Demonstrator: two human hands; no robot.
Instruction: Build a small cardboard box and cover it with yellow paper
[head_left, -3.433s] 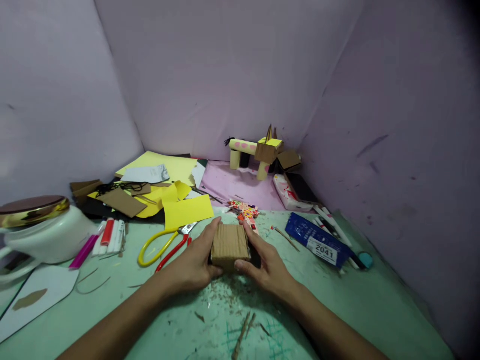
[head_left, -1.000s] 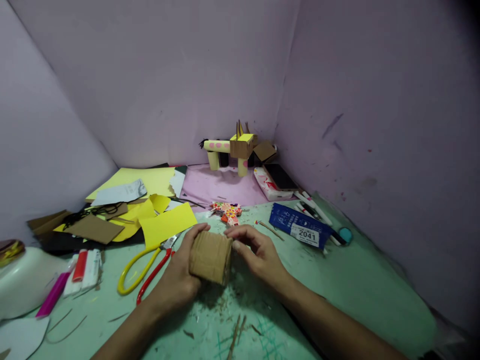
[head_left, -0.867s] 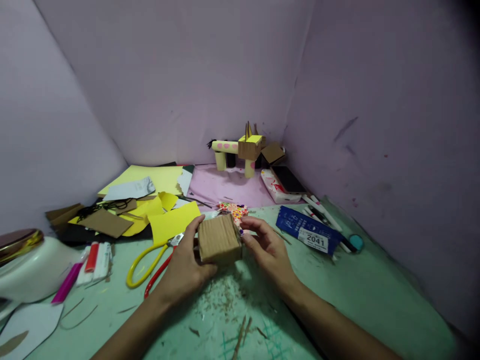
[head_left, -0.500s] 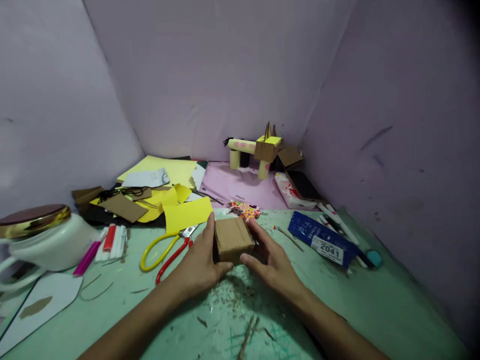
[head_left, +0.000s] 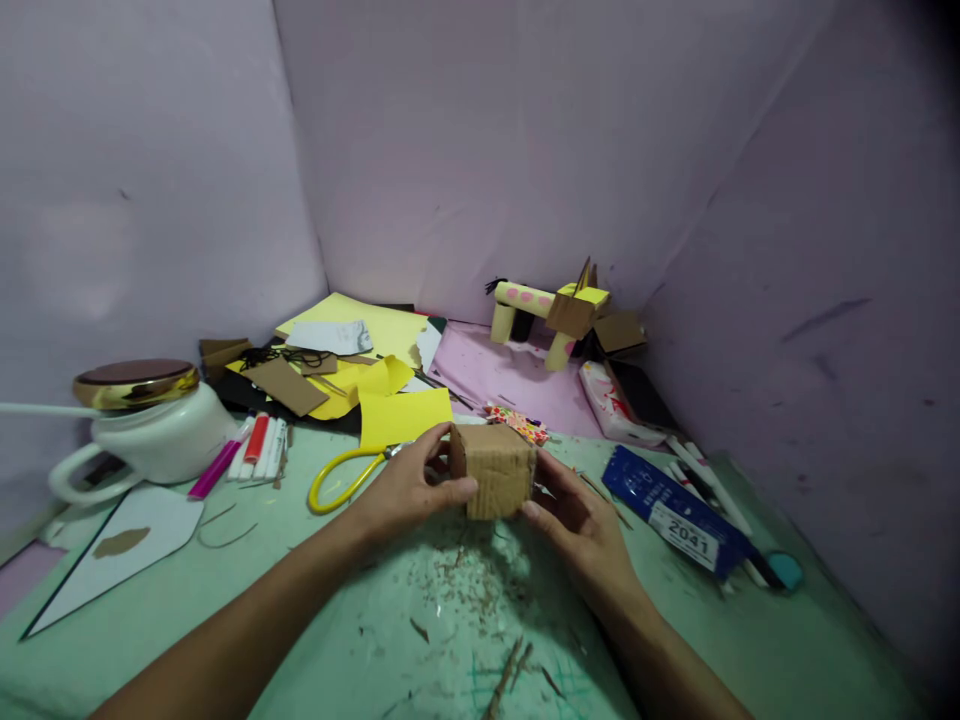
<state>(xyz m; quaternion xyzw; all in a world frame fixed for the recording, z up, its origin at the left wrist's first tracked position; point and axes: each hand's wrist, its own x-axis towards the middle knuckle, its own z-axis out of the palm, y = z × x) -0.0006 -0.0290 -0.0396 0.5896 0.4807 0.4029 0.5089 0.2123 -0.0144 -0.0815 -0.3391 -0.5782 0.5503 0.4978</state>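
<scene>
The cardboard box (head_left: 500, 475) sits between the two hands; whether it touches the tabletop (head_left: 345, 640) I cannot tell. The left hand (head_left: 420, 485) grips its left side, thumb on the near face and fingers curled behind. The right hand (head_left: 581, 515) pinches its right side, thumb at the lower corner and fingertips above.

To the right of the box lies a blue packet (head_left: 637, 485) whose white label (head_left: 684, 537) reads "2041"; its other printing is too small to make out. Pens (head_left: 720, 490) lie beyond the packet, also right of the box.

Left of the box, the yellow-handled scissors (head_left: 345, 480) are partly covered by the left hand. Farther left of it are capped markers (head_left: 255, 445), a purple marker (head_left: 214, 472) and a white pot (head_left: 154, 445) with a gold-rimmed top. Yellow paper (head_left: 405, 415) lies behind the box to the left, and the box partly blocks a flower-patterned piece (head_left: 517, 422) just behind it. Well behind the box stands a pink-spotted animal figure (head_left: 525, 297). Brown crumbs (head_left: 469, 590) are scattered in front of the box
</scene>
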